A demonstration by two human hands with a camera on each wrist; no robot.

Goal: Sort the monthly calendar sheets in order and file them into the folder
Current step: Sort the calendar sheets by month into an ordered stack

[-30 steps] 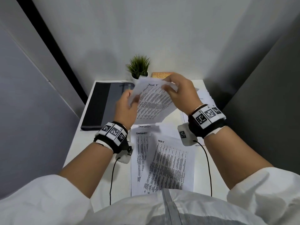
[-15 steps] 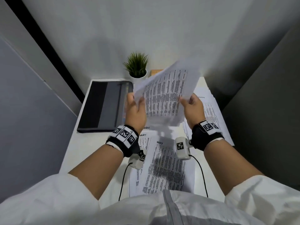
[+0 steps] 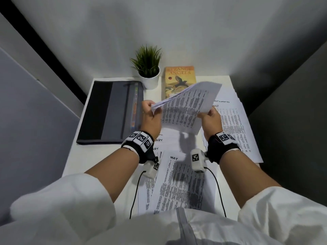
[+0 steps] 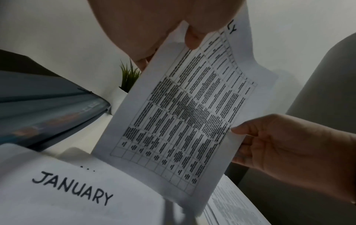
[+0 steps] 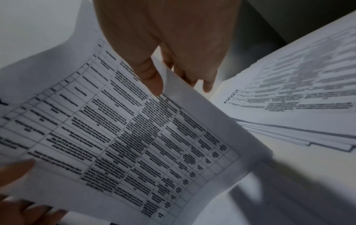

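Note:
Both my hands hold a small sheaf of calendar sheets point(image 3: 185, 106) in the air above the desk, the JULY sheet point(image 4: 185, 109) on its underside. My left hand point(image 3: 150, 117) pinches the sheaf's left edge. My right hand point(image 3: 210, 119) pinches the right edge, thumb on the printed side point(image 5: 150, 76). Below them lies the MAY sheet point(image 3: 182, 181) on the JANUARY sheets point(image 4: 73, 188). A stack topped by AUGUST point(image 3: 235, 131) lies at the right. The dark grey folder point(image 3: 109, 110) lies shut at the left.
A potted plant point(image 3: 148, 68) and an orange paperback book point(image 3: 178, 80) stand at the back of the white desk point(image 3: 92, 156), against the wall. Grey partition walls close in on both sides. Cables hang from both wrist cameras over the near papers.
The sheaf has tipped from facing me to nearly flat, its far edge swung right. My right hand dropped from the top edge to the right edge, and the book came into view.

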